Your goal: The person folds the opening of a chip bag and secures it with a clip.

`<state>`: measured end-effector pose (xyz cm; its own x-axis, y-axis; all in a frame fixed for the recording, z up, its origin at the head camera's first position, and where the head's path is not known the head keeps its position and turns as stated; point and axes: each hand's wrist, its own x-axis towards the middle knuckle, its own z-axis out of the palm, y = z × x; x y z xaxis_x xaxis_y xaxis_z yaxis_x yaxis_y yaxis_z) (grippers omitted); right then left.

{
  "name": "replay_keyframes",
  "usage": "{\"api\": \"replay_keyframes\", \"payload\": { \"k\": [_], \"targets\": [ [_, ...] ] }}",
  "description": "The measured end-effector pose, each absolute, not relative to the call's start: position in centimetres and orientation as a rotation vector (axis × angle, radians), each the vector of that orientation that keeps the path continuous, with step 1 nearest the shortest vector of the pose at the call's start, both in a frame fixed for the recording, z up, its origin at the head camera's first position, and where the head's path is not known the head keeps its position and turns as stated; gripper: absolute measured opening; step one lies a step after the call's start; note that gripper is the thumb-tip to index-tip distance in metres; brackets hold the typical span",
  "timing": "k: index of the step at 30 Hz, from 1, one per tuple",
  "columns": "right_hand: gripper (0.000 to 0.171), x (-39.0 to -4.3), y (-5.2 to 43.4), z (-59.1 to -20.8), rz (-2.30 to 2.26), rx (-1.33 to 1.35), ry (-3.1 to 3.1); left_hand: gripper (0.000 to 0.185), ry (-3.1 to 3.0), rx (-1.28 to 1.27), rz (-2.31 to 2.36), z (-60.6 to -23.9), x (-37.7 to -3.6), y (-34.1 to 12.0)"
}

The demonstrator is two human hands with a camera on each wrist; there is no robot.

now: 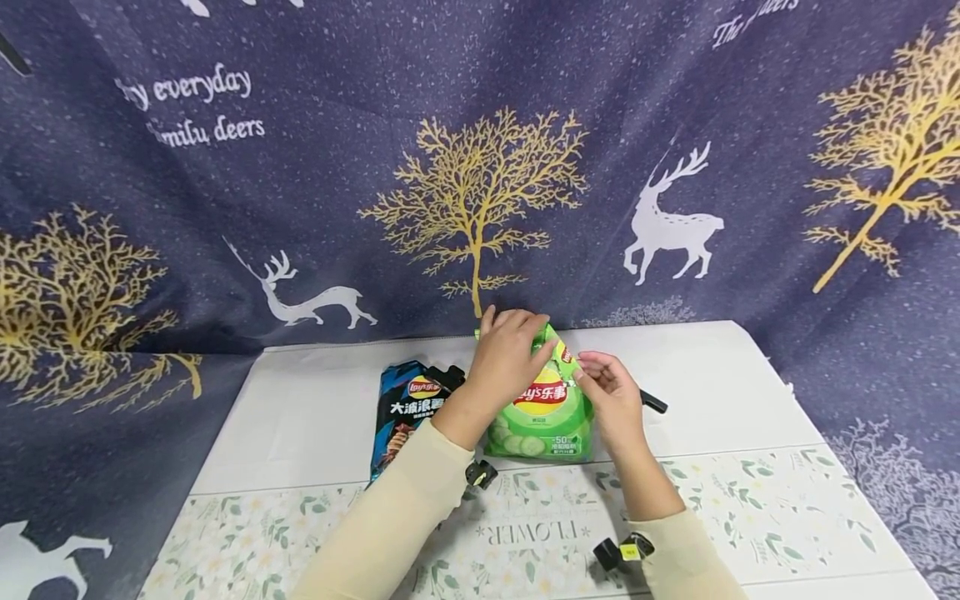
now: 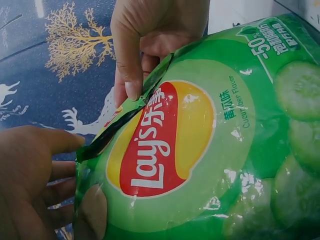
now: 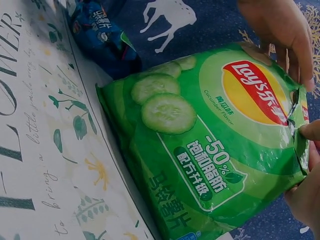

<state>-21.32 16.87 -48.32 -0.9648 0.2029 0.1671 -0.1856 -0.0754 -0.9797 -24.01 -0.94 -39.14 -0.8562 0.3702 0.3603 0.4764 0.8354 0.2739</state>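
Observation:
A green Lay's cucumber-flavor chip bag (image 1: pixel 536 421) stands upright on the table, also filling much of the left wrist view. A torn, dark-looking gap runs along its top edge, with a strip folded over. My left hand (image 1: pixel 508 354) holds the top left of the bag, thumb at the torn edge and fingers at the back. At the other top corner my right hand (image 1: pixel 617 404) pinches the strip between thumb and fingers; the right wrist view shows its thumb (image 3: pixel 311 131) on the edge. The bag's contents are hidden.
A blue and black Lay's chip bag (image 1: pixel 405 408) lies left of the green one, partly covered by my left arm. Pale floral panels mark the front of the white table (image 1: pixel 712 383). Behind it hangs a dark blue cloth (image 1: pixel 315 208) with printed deer and trees.

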Motion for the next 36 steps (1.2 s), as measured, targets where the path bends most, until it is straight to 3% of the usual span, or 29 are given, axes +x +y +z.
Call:
{"api": "replay_keyframes", "payload": {
  "k": [12,36],
  "targets": [
    [0.028,-21.07,16.98,-48.15,2.139,-0.024,-1.996,0.026,-2.679,-0.665,-0.656,-39.63,-24.24,-0.93],
    [0.030,-21.13,17.47,-48.00,2.114,-0.020,-2.087,0.023,-2.624,-0.668,-0.712,-39.86,-24.02,-1.33]
  ]
}}
